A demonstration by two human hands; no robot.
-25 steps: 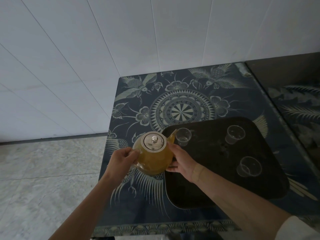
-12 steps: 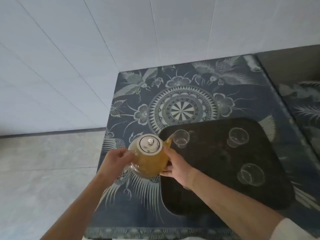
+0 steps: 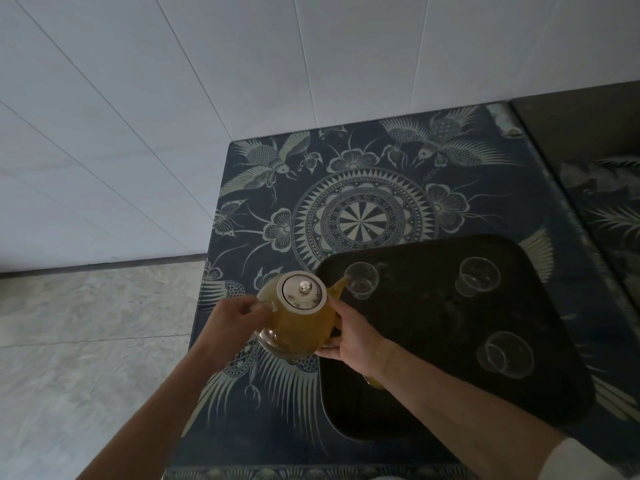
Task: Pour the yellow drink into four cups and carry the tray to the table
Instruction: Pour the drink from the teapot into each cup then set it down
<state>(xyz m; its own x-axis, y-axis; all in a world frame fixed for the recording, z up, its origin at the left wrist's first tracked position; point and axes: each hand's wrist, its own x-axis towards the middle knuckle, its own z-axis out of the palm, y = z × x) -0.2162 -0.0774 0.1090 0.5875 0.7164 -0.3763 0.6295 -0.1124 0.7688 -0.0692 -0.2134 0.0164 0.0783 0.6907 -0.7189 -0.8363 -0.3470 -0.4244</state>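
1. Teapot (image 3: 299, 317) full of yellow drink sits at frame centre, held above the counter (image 3: 381, 174) edge, spout tipped toward the upper-left cup (image 3: 362, 280) on the black tray (image 3: 433, 410).
2. Left hand (image 3: 235, 318) is closed round the handle at the pot's left side, probably to steer the tilt.
3. Right hand (image 3: 353, 336) lies flat w/ fingers pressed against the pot's right wall and lower side, likely steadying the weight.
4. Spout tip is just beside the cup's rim; can't tell if drink is running yet. Cup looks clear, so pour seems at its start.
5. Two other clear cups, upper right (image 3: 479, 277) and right (image 3: 505, 355) of the tray, look unfilled, spaced well apart, which leaves room for the spout.
6. Yellow patch under the right wrist may be a 4th cup, mostly hidden.
7. Tray carry not begun.
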